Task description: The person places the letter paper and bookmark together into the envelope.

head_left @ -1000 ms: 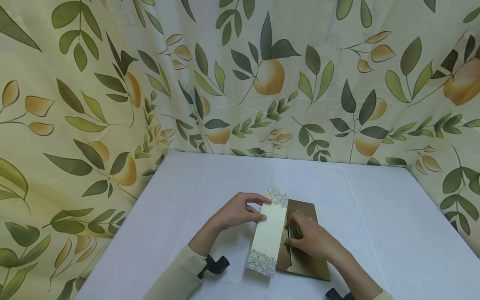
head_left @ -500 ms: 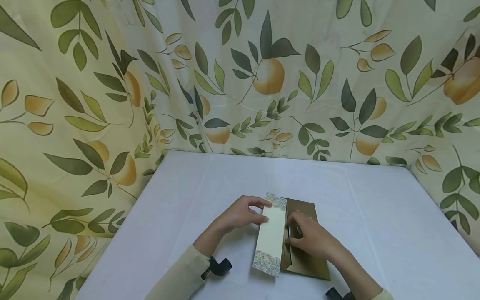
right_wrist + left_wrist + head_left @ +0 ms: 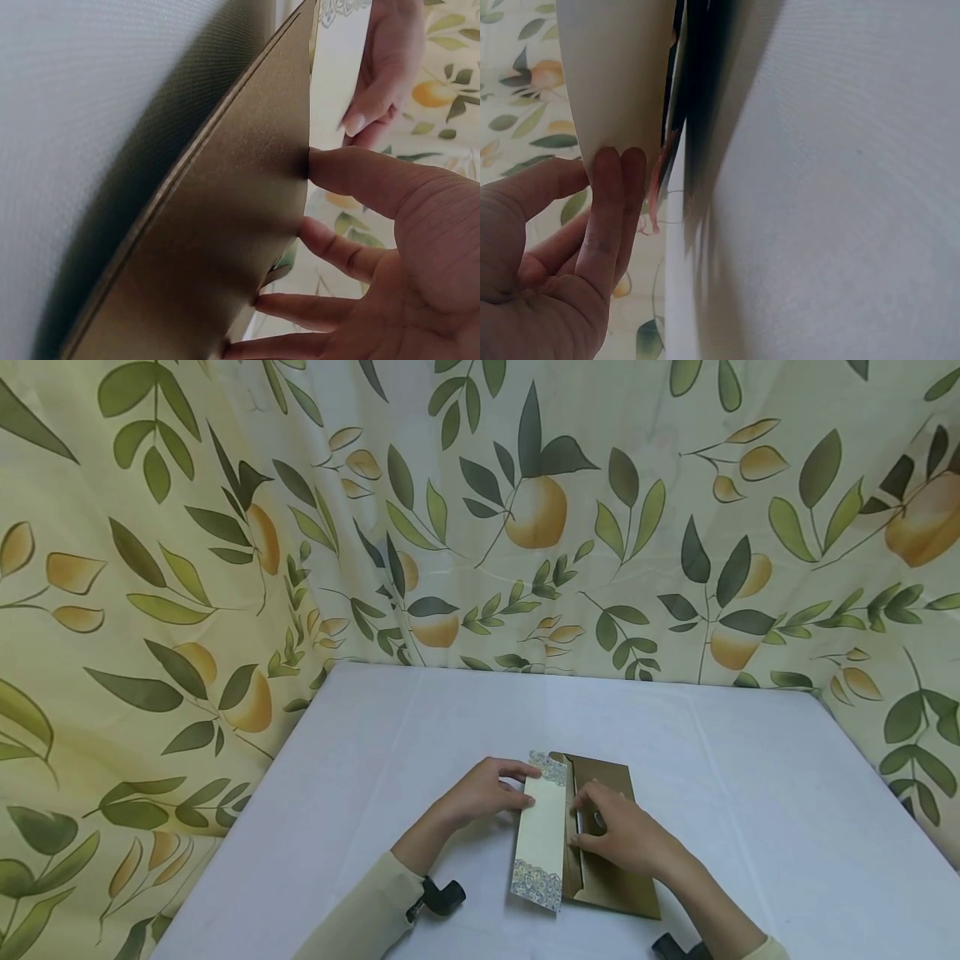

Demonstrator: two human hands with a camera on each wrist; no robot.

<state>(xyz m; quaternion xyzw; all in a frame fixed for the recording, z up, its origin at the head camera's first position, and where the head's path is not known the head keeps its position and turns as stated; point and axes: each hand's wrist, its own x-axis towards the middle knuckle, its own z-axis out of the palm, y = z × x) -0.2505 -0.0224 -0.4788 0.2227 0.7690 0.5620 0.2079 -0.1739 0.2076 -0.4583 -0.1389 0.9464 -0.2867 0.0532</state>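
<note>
My left hand (image 3: 480, 795) pinches the left long edge of a cream card (image 3: 542, 828) with blue-and-yellow lace-patterned ends. Thumb and fingers sit near its upper half, and the card is raised a little from the table. To its right lies a brown-gold envelope (image 3: 618, 895), its left side opened out partly beneath the card. The right hand (image 3: 628, 837) holds the envelope's inner edge between thumb and fingers. In the right wrist view, the thumb and fingertips meet the edge of the envelope (image 3: 232, 180), which tilts off the table. A reddish thread (image 3: 655, 187) hangs beside the card in the left wrist view.
White cloth covers the table (image 3: 420, 718). Behind and to the left hangs a curtain (image 3: 300, 527) printed with fruit and leaves. A black wrist camera (image 3: 442, 897) sits at the left cuff, another (image 3: 671, 947) at the right.
My left hand has brought the card slightly down, its lower end swinging right so that it stands more upright beside the envelope. More of the envelope's left part shows. The right hand stays in place.
</note>
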